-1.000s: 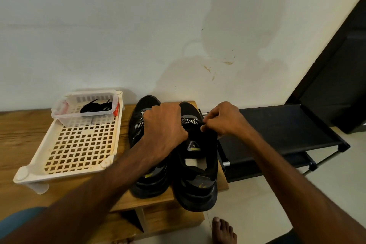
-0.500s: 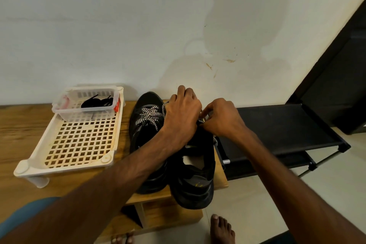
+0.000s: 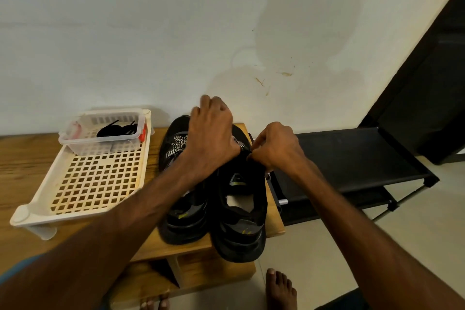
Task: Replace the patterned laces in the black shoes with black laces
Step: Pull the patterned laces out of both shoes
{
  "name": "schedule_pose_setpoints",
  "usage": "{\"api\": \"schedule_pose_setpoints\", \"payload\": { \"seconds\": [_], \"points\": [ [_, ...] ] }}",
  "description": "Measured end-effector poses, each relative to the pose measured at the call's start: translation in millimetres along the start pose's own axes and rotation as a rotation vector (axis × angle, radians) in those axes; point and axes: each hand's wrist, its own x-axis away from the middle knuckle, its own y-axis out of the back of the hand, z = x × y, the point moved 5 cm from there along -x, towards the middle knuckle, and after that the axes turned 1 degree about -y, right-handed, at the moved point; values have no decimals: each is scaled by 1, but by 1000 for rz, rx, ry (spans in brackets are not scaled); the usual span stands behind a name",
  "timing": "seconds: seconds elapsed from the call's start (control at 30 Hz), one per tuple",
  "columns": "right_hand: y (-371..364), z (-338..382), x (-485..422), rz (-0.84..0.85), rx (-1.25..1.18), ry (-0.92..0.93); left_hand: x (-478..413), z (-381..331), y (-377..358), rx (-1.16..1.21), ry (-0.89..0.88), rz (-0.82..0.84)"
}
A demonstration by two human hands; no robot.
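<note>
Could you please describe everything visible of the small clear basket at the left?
The small clear basket is translucent plastic with slotted walls and a rolled rim, upright and lidless. It sits at the far end of the white lattice tray on the wooden bench. Coiled black laces lie inside; something red shows at its right end.

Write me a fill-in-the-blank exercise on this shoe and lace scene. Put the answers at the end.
1. The spare laces in the small basket are ____ in colour.
2. That basket stands on a cream tray lying to the ____ of the shoes.
3. The left hand and right hand work at the shoe on the ____.
4. The left shoe has a lace patterned black and ____.
Answers: black; left; right; white.
</note>
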Motion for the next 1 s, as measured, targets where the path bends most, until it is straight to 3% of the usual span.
{"api": "schedule_pose_setpoints", "payload": {
  "seconds": [0.1,0.2,0.4,0.5,0.7,1.0],
  "points": [
    [0,-3,0,0,-18,-4,-5,30,3,67,163,-50],
    [0,-2,1,-3,-16,-2,-5,43,-3,105,242,74],
    [-1,4,2,11,-6,12,0,5,0,138,-114,96],
    [0,6,3,7,16,34,8,-15,-11,29,-221,153],
    [-1,11,4,2,76,107,5,-20,-23,-26,-201,154],
    [-3,13,12,-44,61,104,-5,4,-16,235,-100,76]
  ]
}}
